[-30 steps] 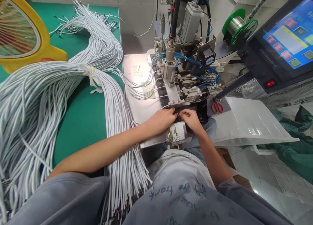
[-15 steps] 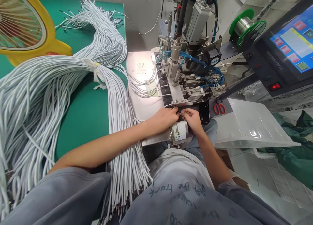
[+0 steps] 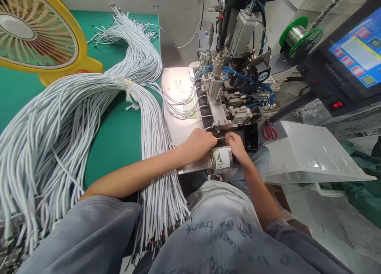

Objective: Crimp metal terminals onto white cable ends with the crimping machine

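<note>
At the near end of the machine (image 3: 218,111), my left hand (image 3: 201,142) is closed on a thin white cable whose tip shows at its fingertips. Just to its right, my right hand (image 3: 235,143) pinches around the small metal end of that cable; the fingers hide part of it. A clear packet with a white label (image 3: 222,159) sits right below both hands. Several white cables (image 3: 178,103) run from the bundle into the black slots along the machine's left side. The big bundle of white cables (image 3: 154,147) passes beneath my left forearm.
A yellow fan (image 3: 80,54) stands on the green mat (image 3: 104,151) at the left. Right of my hands are a black tray (image 3: 251,137), red scissors (image 3: 270,133) and a clear plastic sheet (image 3: 318,151). A wire spool (image 3: 296,36) and a screen (image 3: 360,52) rise behind them.
The whole view has shifted, with the scene now slightly further right. Both hands remain by the machine's near end, a little further apart, and the metal tip between them shows more.
</note>
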Demonstrator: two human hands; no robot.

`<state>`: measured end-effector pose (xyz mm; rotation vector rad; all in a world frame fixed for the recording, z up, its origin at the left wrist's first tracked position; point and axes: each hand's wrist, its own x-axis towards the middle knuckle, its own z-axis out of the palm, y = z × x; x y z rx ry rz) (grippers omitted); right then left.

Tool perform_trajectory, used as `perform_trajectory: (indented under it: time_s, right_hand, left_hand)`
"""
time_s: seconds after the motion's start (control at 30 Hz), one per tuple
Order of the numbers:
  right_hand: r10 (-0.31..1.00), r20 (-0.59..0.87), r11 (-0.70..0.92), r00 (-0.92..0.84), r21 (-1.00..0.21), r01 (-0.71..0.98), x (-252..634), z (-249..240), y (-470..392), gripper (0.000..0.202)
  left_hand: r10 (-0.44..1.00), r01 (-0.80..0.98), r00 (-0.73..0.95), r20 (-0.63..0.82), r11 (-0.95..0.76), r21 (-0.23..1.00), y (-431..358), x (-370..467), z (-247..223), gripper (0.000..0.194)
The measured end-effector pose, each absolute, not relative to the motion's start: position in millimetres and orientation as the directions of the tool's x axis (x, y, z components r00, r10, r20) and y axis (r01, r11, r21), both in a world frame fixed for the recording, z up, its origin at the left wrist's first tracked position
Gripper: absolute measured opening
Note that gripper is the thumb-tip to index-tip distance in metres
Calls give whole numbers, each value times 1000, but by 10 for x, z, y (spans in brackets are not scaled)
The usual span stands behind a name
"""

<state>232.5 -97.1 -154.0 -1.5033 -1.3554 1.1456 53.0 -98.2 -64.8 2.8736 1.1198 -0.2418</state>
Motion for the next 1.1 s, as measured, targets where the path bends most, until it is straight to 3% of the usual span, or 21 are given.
perform_trajectory:
  time_s: [0.17,0.23,0.3,0.37,0.43,0.63,0.77,0.9,1.0,1.1]
  right_hand:
    - [934,162,37,318,-930,366,2254,-1245,-1384,23]
    - [960,159,67,232,-931,359,2089,-1149,-1654,22]
    - [999,35,47,-41,-943,330,1864,-1143,-1905,21]
    - [931,-109,5,-347,-950,312,1627,-1221,-2093,19]
    - [858,-164,-1,-487,-948,318,1425,-1327,-2195,17]
    - [901,-7,158,-433,-926,343,1134,-1345,-2018,30]
    - [893,-124,72,-433,-910,408,1016,-1267,-1823,10]
    - [916,-177,-31,-360,-925,378,942,-1283,-1780,5]
    - [900,-206,-105,-385,-958,266,1041,-1289,-1812,21]
    - [870,-191,-60,-454,-956,288,1347,-1253,-1862,35]
  left_hand:
    - [744,747,650,-153,-663,-48,-986,522,-615,21]
    - [792,794,589,-163,-604,-67,-974,531,-591,22]
    - [814,819,550,-185,-569,-68,-953,536,-573,24]
    - [818,828,538,-202,-558,-57,-930,533,-570,25]
    - [816,826,543,-199,-562,-46,-906,526,-587,25]
    - [805,813,572,-159,-582,-21,-850,518,-682,26]
    - [815,824,562,-140,-567,6,-824,517,-690,26]
    - [809,818,568,-151,-576,-9,-862,515,-622,24]
    - [768,781,615,-178,-625,5,-996,544,-513,24]
    - [641,657,754,-143,-735,168,-1184,601,-413,21]
